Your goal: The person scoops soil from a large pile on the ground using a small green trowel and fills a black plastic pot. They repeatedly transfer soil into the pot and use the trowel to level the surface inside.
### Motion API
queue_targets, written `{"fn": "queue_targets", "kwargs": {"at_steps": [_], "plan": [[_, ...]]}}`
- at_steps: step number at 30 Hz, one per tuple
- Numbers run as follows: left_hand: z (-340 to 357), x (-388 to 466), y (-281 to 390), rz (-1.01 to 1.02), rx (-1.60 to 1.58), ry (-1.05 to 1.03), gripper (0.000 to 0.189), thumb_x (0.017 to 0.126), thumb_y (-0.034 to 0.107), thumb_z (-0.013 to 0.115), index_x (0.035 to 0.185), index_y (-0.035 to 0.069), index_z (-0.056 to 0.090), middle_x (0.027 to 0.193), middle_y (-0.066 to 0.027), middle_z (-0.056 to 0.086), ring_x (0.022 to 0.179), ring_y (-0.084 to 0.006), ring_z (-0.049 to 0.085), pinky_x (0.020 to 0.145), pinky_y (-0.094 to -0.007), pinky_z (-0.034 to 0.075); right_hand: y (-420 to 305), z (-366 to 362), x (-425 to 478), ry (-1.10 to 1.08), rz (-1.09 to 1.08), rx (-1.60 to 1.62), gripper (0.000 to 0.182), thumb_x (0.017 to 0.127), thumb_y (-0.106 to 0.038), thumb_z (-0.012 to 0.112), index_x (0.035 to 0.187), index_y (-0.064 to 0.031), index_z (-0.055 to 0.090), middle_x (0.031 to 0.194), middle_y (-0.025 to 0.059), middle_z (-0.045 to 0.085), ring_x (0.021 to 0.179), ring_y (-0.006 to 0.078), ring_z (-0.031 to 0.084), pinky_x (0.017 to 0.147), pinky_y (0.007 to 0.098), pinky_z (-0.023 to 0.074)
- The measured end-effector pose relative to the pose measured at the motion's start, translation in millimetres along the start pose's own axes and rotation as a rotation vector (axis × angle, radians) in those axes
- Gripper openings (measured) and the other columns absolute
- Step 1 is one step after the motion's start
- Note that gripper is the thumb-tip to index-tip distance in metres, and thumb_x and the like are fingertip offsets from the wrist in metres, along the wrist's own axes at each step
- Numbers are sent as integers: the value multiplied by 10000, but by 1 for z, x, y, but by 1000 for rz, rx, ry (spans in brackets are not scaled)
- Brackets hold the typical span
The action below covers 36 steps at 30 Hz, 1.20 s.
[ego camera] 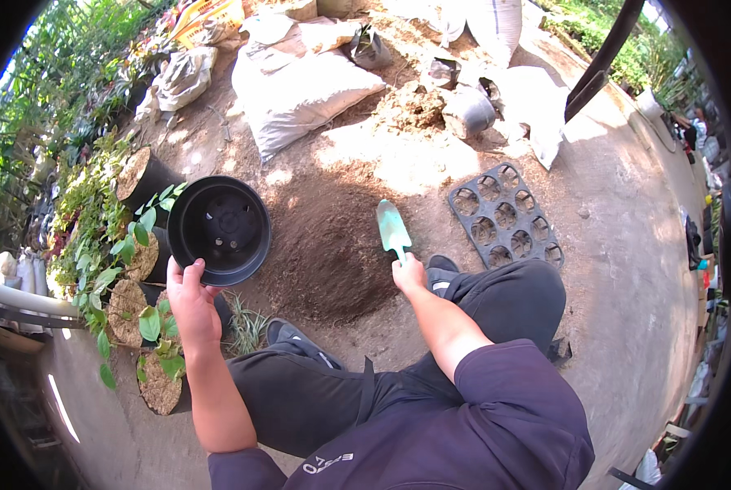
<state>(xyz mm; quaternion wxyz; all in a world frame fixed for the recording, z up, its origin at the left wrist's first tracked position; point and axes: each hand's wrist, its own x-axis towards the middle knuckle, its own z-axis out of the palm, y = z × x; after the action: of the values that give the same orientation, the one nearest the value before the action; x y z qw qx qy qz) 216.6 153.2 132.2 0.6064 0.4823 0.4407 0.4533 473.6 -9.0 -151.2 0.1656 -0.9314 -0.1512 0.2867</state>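
My left hand (195,300) grips the near rim of a black plastic plant pot (224,223), tipped so that its inside faces me. Drainage holes show in the pot's bottom, and I see no soil in it. In my right hand (409,275) is the handle of a green hand trowel (393,225), its blade pointing away from me. The blade is over the right side of a mound of dark soil (334,263), with no load of soil visible on it; whether it touches the mound I cannot tell. The mound lies on the ground before my feet.
A black plastic tray with round cells (505,214) lies at the right. Several filled pots with leafy plants (133,306) line the left. Beyond the mound are a white sack (304,92), a grey pot on its side (468,111) and clumps of brown planting material (411,105).
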Motion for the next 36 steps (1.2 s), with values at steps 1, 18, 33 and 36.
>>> {"fn": "queue_targets", "kwargs": {"at_steps": [1,18,33,36], "plan": [[-1,-1,1,1,0,-2,227,846,87,475,1070,56,481,924,-31,569,706,-94,585,542,-239,486,4,1,0,51,-68,-35,305,788,-309,513,988,-79,514,950,155,612,927,326,584,795,449,442],[-10,-30,19,54,-101,17,273,847,48,450,1119,21,457,1023,-77,558,801,-125,597,634,-262,520,18,3,3,78,249,67,365,775,-315,548,1041,-65,550,1053,135,579,1006,297,559,842,433,432],[15,-48,9,-49,49,-6,296,847,40,437,1142,10,428,1048,-97,526,839,-139,585,655,-267,525,23,11,40,184,424,299,271,781,-216,539,1017,-80,539,1084,120,527,1010,301,543,860,440,422],[24,-42,4,-56,60,-53,280,852,45,438,1131,17,440,1031,-83,538,834,-131,583,659,-263,521,36,10,41,194,380,311,259,779,-210,539,1002,-80,531,1078,122,523,997,304,543,845,439,427]]}}
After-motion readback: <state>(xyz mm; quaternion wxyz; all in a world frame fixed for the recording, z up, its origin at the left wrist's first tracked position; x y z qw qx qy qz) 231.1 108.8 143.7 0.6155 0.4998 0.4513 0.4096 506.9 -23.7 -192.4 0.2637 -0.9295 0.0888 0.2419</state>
